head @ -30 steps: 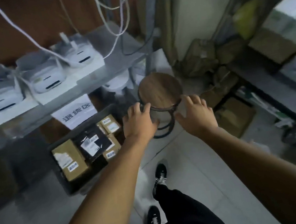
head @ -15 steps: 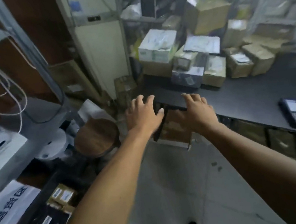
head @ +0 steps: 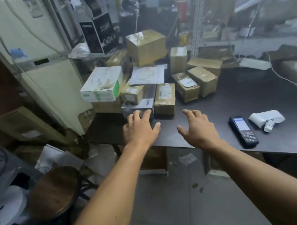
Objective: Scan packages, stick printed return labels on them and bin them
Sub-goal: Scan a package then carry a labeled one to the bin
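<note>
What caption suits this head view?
Both open hands, left and right, reach toward stacked packages on a dark table.

Two bare forearms run up from the bottom of the frame, no sleeves, watch or rings on the left hand point(head: 140, 129) or right hand point(head: 197, 128).

Dim indoor light, hazy glare across the upper right, soft blur throughout, and wide-angle bending at the edges.
</note>
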